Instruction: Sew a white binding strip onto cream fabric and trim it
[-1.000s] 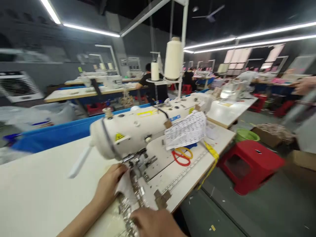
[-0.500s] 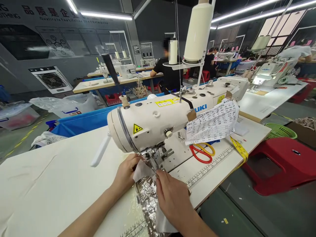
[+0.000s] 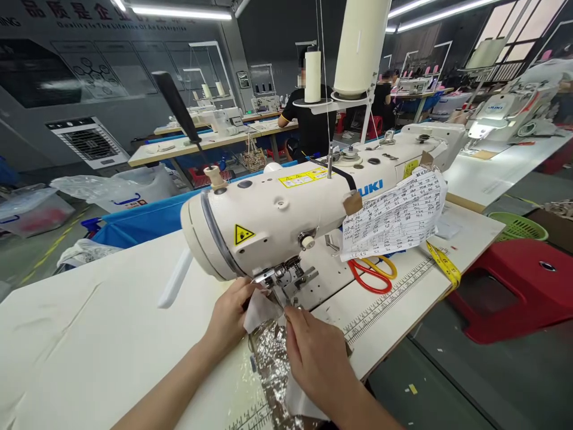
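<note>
Nearest, a shiny silver fabric strip (image 3: 274,358), with white cloth (image 3: 262,309) at its upper end, runs over the white tabletop (image 3: 111,298) to the needle area of a sewing machine (image 3: 268,209). The person's right hand (image 3: 320,358) pinches the strip's right edge; the left hand (image 3: 228,313) bends against the white cloth opposite — its fingertips are hidden, so whether it grips cannot be told. Beyond, scissors (image 3: 378,286) with red and yellow handles lie below a handwritten sheet (image 3: 396,218) on the machine, near a yellow tape measure (image 3: 444,263). Farther back stand thread cones (image 3: 360,51) — then a person in black (image 3: 316,122)
</note>
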`<action>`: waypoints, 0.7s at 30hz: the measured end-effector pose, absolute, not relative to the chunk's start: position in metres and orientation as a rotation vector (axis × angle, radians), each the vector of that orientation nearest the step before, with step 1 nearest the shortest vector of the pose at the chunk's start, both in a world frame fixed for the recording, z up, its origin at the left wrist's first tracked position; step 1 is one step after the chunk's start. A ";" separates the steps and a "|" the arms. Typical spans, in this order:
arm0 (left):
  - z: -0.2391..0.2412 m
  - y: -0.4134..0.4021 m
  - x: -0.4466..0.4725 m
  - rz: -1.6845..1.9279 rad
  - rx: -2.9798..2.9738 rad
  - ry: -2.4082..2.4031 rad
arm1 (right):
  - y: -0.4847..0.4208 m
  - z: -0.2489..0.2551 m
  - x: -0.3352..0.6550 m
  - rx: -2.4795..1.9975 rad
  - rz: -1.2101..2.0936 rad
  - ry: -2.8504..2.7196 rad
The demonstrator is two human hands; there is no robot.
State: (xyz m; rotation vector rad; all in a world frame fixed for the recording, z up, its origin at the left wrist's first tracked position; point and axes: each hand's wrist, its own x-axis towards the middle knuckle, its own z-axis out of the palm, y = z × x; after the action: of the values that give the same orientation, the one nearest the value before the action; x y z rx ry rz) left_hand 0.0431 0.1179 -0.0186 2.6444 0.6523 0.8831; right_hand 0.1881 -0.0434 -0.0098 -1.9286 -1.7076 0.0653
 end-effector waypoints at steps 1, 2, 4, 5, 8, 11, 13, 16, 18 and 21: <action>-0.019 0.118 0.043 0.884 2.644 0.657 | -0.043 -0.010 0.188 -1.921 0.063 -1.701; -0.019 0.118 0.043 0.884 2.642 0.661 | -0.043 -0.011 0.187 -1.912 0.061 -1.698; -0.019 0.118 0.044 0.878 2.636 0.670 | -0.044 -0.011 0.187 -1.906 0.052 -1.697; -0.019 0.117 0.044 0.877 2.634 0.675 | -0.044 -0.011 0.187 -1.911 0.048 -1.700; -0.019 0.117 0.044 0.867 2.630 0.683 | -0.043 -0.010 0.186 -1.930 0.042 -1.716; -0.019 0.117 0.044 0.843 2.627 0.697 | -0.042 -0.009 0.187 -1.943 0.055 -1.738; -0.020 0.117 0.044 0.835 2.629 0.713 | -0.041 -0.010 0.187 -1.953 0.048 -1.752; -0.020 0.118 0.046 0.831 2.635 0.724 | -0.041 -0.012 0.186 -1.973 0.011 -1.779; -0.019 0.119 0.046 0.804 2.633 0.735 | -0.041 -0.013 0.186 -1.975 -0.009 -1.802; -0.018 0.122 0.045 0.727 2.589 0.799 | -0.042 -0.013 0.185 -1.978 -0.009 -1.821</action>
State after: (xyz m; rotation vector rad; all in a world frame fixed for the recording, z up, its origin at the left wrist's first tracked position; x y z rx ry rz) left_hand 0.0450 0.1220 -0.0183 2.5888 0.7989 0.7273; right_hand 0.1852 -0.0424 -0.0128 -1.9780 -1.8208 -0.0085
